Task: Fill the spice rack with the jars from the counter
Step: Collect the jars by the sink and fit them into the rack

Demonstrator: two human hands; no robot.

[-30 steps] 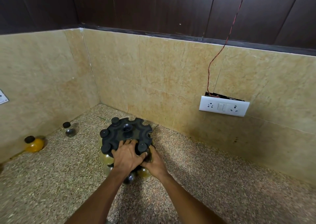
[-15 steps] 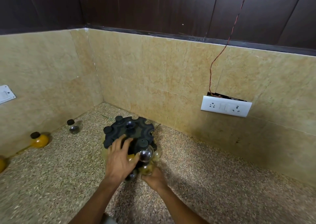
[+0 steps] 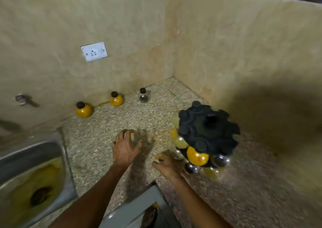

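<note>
Your left hand (image 3: pixel 125 147) hovers over the speckled counter (image 3: pixel 104 140) with fingers spread, holding nothing. Your right hand (image 3: pixel 168 165) sits loosely curled and empty just beside the black spice rack (image 3: pixel 209 132) (partly loaded). Two yellow jars (image 3: pixel 84 110) (image 3: pixel 116 99) and a clear jar (image 3: pixel 144 96) stand along the wall.

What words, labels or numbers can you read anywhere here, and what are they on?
None can be read.
Jars on the counter: no label visible.
Jars in the spice rack: no label visible.
Wall socket: only holes and a switch, no lettering visible.
The picture is motion-blurred.
</note>
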